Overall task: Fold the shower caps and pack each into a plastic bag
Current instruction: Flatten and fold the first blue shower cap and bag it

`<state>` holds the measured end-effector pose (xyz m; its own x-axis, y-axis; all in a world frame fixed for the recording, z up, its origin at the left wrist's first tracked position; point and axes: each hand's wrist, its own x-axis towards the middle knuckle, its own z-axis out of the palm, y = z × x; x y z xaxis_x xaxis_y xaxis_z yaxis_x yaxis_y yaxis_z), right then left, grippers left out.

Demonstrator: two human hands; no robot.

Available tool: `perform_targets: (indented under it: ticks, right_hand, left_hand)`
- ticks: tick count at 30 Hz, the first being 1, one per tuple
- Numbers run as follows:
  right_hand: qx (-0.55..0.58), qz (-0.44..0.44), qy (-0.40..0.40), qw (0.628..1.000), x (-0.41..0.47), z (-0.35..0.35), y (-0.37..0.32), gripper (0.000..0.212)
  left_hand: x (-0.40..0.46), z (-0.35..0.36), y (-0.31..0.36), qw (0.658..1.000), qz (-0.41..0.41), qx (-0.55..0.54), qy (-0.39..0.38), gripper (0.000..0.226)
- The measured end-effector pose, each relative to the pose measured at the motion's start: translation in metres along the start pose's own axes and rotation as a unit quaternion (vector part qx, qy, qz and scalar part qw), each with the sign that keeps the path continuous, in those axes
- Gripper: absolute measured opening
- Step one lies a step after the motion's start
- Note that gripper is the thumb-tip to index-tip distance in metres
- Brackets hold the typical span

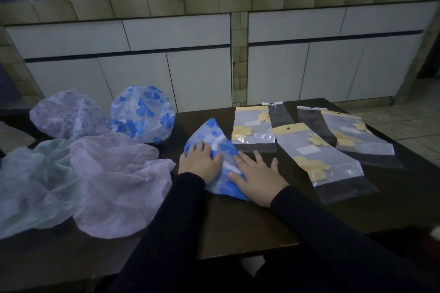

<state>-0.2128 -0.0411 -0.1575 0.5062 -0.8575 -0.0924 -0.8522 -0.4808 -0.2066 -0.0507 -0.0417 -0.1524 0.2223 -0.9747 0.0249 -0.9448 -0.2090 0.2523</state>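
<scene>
Head view: a dark brown table [238, 226] is seen from above, with white cabinet doors [142, 66] behind it. A blue-flowered shower cap [214, 135], folded into a flat wedge, is laid on the table at the middle of the picture and is pressed down by both hands. The left hand [197, 162] is placed palm-down on the left part of the folded cap, its fingers held flat and close together, nothing being gripped. The right hand [258, 176] is laid flat on the cap's right edge and partly on the table, its fingers spread wide and straight, nothing being gripped. Black sleeves [333, 233] are worn on both arms.

To the left, four unfolded caps are heaped: a second blue-flowered cap [142, 114], puffed up, just beside a pale purple cap [69, 114], with a pale green cap [31, 188] and a pink cap [119, 188] lying nearer the person, the two overlapping.

To the right of the folded cap, three clear plastic bags with yellow flowers are laid flat: one [253, 129] just beside the cap's tip, one [319, 162] nearer the right hand, one [357, 138] farthest right. Two plain clear bags [278, 112] are partly hidden beneath them.
</scene>
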Motion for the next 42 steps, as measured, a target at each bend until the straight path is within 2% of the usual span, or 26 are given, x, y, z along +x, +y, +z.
perform_targets:
  ticks: [2,4,6,8,9,11,13,16,21,26,28,31,34,38,42]
  right_hand:
    - [0.007,-0.013,-0.001,1.000,-0.005,-0.004,-0.001,0.062]
    - [0.035,-0.042,0.023,0.998,-0.013,-0.010,0.001,0.056]
    - [0.079,-0.077,0.092,0.990,-0.024,-0.016,0.009,0.043]
    - [0.112,-0.128,0.165,0.972,-0.036,-0.022,0.022,0.028]
    - [0.120,-0.149,0.175,0.966,-0.041,-0.025,0.029,0.025]
    - [0.119,-0.162,0.153,0.968,-0.049,-0.028,0.039,0.026]
    - [0.118,-0.169,0.125,0.970,-0.054,-0.029,0.045,0.027]
    - [0.125,-0.178,0.088,0.972,-0.058,-0.026,0.051,0.028]
    - [0.115,-0.211,0.063,0.969,-0.061,-0.026,0.052,0.032]
    - [0.100,-0.221,0.119,0.963,-0.055,-0.024,0.045,0.026]
    - [0.118,-0.205,0.151,0.960,-0.050,-0.022,0.041,0.025]
    - [0.177,-0.177,0.166,0.954,-0.041,-0.020,0.033,0.022]
    - [0.212,-0.149,0.133,0.957,-0.035,-0.022,0.033,0.021]
    - [0.198,-0.154,0.091,0.964,-0.031,-0.022,0.037,0.034]
    - [0.140,-0.134,0.153,0.969,-0.023,-0.020,0.033,0.032]
  left_hand:
    - [0.000,0.001,-0.002,1.000,0.011,-0.007,0.003,0.054]
    - [-0.005,-0.002,0.000,0.998,0.030,-0.037,0.046,0.047]
    - [-0.014,-0.007,0.005,0.985,0.067,-0.060,0.145,0.040]
    - [-0.029,-0.011,0.011,0.957,0.151,-0.087,0.231,0.021]
    - [-0.037,-0.012,0.012,0.947,0.196,-0.110,0.228,0.011]
    - [-0.053,-0.011,0.012,0.944,0.252,-0.148,0.155,0.007]
    - [-0.061,-0.009,0.007,0.948,0.264,-0.159,0.085,0.014]
    - [-0.065,-0.008,0.001,0.954,0.251,-0.163,0.027,0.020]
    - [-0.069,-0.004,-0.009,0.952,0.253,-0.163,0.052,0.011]
    - [-0.076,-0.009,-0.009,0.953,0.249,-0.164,0.051,0.042]
    - [-0.078,-0.010,-0.010,0.953,0.248,-0.166,0.050,0.044]
    - [-0.077,-0.011,-0.011,0.955,0.240,-0.172,0.030,0.031]
    - [-0.077,-0.010,-0.012,0.957,0.229,-0.174,0.035,0.011]
    - [-0.077,-0.009,-0.013,0.962,0.174,-0.208,0.037,0.007]
    - [-0.072,-0.006,-0.013,0.952,0.125,-0.276,0.040,0.011]
